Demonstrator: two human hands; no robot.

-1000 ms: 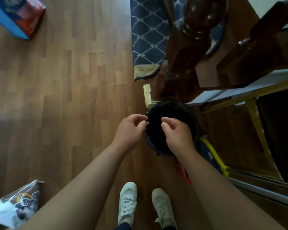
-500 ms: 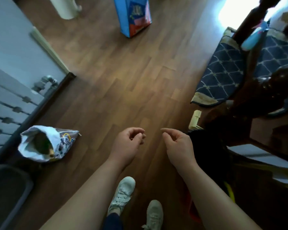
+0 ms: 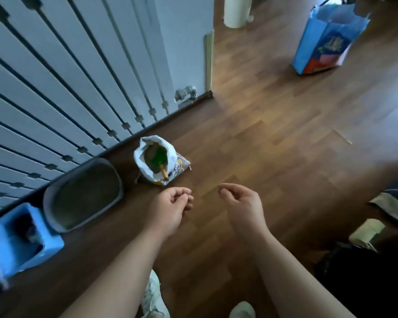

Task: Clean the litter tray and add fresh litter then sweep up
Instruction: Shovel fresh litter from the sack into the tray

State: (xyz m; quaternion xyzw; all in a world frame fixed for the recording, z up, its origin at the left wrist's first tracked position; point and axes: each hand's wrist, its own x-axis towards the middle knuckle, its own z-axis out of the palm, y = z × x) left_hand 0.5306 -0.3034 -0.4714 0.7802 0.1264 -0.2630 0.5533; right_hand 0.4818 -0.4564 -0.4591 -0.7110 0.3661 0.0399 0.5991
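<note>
A grey litter tray [image 3: 53, 193] with litter in it lies on the wooden floor by the white radiator. Right of it stands an open white litter bag [image 3: 145, 171] with a green scoop [image 3: 158, 158] and its wooden handle inside. My left hand [image 3: 170, 207] hovers just in front of the bag, fingers loosely curled, holding nothing. My right hand [image 3: 241, 205] hangs beside it, also loosely curled and empty. A black bin bag [image 3: 363, 278] shows at the right edge.
A blue box [image 3: 21, 239] sits left of the tray. A tall blue bag [image 3: 326, 37] stands far right on the floor, a white cylinder [image 3: 237, 10] behind it. A patterned rug's corner [image 3: 395, 203] and a pale wooden block [image 3: 365, 232] lie at right. My white shoes [image 3: 154, 297] are below.
The view has swung left from the black bin toward the radiator, tray and litter bag. Both hands left the bin's rim and now hang empty over the floor.
</note>
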